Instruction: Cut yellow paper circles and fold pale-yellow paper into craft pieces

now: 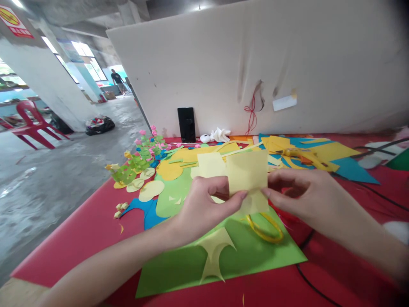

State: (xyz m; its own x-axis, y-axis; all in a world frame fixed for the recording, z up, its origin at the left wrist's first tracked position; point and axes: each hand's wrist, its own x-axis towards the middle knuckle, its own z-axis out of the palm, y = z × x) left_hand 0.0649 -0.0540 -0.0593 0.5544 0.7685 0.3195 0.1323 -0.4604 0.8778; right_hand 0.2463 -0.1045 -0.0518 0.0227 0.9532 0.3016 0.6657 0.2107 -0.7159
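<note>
A pale yellow piece of paper (247,170) is held up in front of me between both hands. My left hand (207,198) pinches its lower left side between thumb and fingers. At the right edge, my right hand (297,194) grips the same paper with thumb and fingertips. Below it, scissors with a yellow handle loop (266,232) lie on a green sheet (179,266); their blades are hidden. A pale yellow offcut with curved cut edges (214,256) rests on that green sheet.
Paper flowers (140,155) and cut circles (151,190) sit at the left. A yellow glue gun (308,157) lies back right among paper scraps. A black phone (186,124) leans against the white panel (217,76). Black cables (316,288) cross the red table (79,243).
</note>
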